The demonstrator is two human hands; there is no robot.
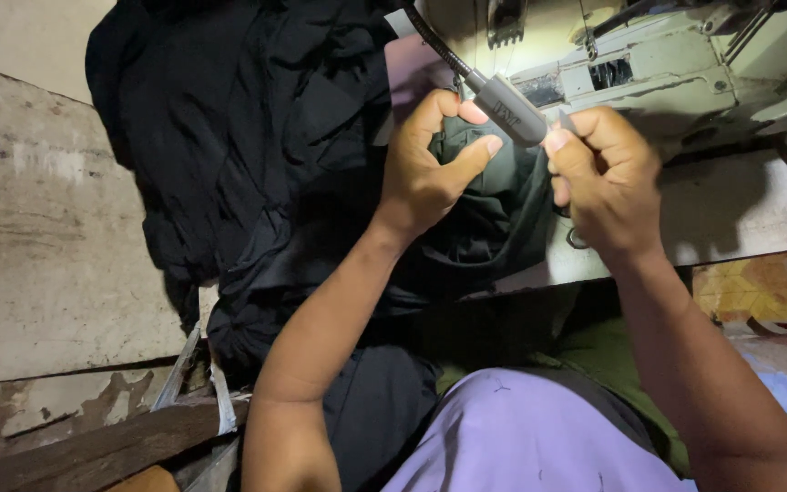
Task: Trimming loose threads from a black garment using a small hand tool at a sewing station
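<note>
While both hands point(430, 173) point(603, 178) pinch dark-green fabric point(494, 200) (crumpled, folded), fingers closed beneath lamp head point(510, 111).

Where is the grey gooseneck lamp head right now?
In the head view, the grey lamp head sits upper centre, between the left hand and right hand, above the dark green fabric and beside the sewing machine.
</note>
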